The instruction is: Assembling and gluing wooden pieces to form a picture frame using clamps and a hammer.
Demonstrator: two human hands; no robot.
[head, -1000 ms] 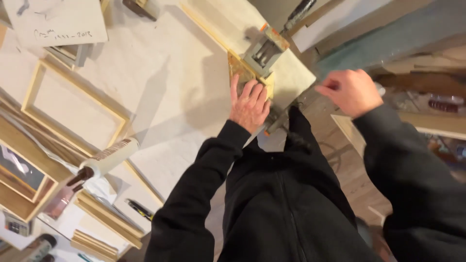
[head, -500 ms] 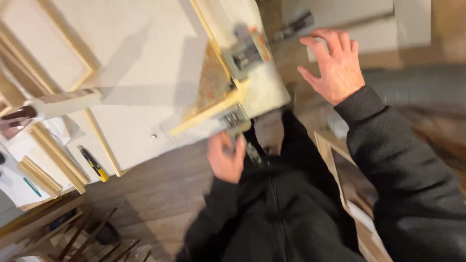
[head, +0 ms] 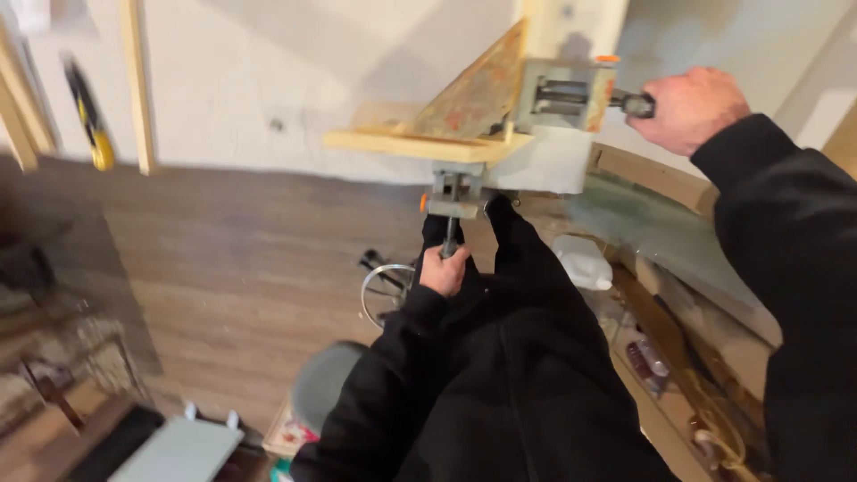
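A grey metal corner clamp point(head: 555, 95) sits at the corner of a white tabletop point(head: 295, 80). It holds a pale wood strip point(head: 420, 143) against another pale piece, with a stained triangular plate point(head: 478, 94) in the angle. My left hand point(head: 444, 270) is closed around the handle of the clamp screw that hangs below the table edge. My right hand point(head: 689, 107) is closed around the dark handle of the clamp's other screw, at the right. Black sleeves and a black jacket fill the lower middle of the view.
A yellow and black tool point(head: 89, 125) and loose wood strips point(head: 136, 80) lie on the tabletop at left. Below are a wood floor point(head: 241, 268), a round grey stool point(head: 326, 384), a white jug point(head: 585, 263) and a cluttered shelf point(head: 678, 357) at right.
My left hand has dropped from the wood corner on the table to the lower clamp handle. My right hand has come from the air onto the right clamp handle. The view has swung.
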